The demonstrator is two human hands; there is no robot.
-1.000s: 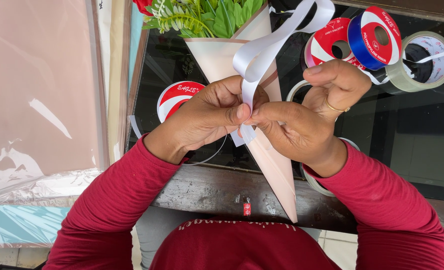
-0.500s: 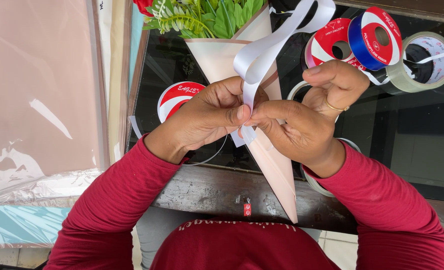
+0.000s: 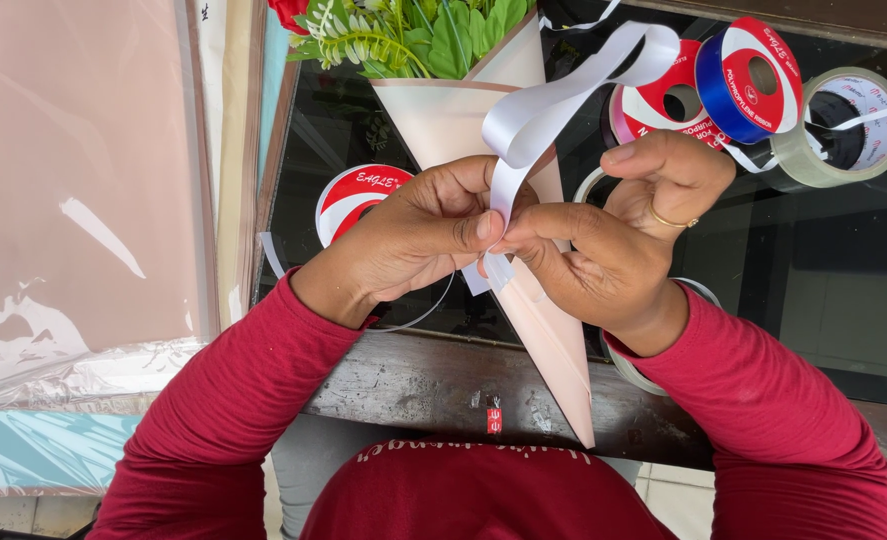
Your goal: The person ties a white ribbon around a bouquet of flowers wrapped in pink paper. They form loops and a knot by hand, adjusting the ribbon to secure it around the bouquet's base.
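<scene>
Both hands are pinching the white ribbon (image 3: 533, 110) right at the waist of the paper cone bouquet (image 3: 463, 115), which lies on the dark glass table (image 3: 823, 290) with its tip pointing back toward the person's chest. The left hand (image 3: 413, 235) is closed, thumb and fingers clamping the ribbon against the front of the cone. The right hand (image 3: 613, 245) is closed on the same spot from the other side, forefinger and thumb nipping the short tail that hangs just below the pinch. The big ribbon loop stands up above the cone, over toward the spools.

If you're doing this bit yourself: I'd say keep the left pinch dead firm so the wrap doesn't slide down the taper, and work the tail with the right only. Flat ribbon twists easily, so keep it lying flat on the paper before snugging.

Compared with a second ago, honestly barely anything has changed. The hands sit on the same spot on the cone, the loop looks the same, and the right fingers seem to have shifted only slightly on the tail.

Around the cone: a red and white ribbon spool (image 3: 358, 195) to its left, a blue spool (image 3: 748, 80), another red one (image 3: 668, 100) and a tape roll (image 3: 843, 125) to its right, green leaves (image 3: 433, 30) poking out the top.
</scene>
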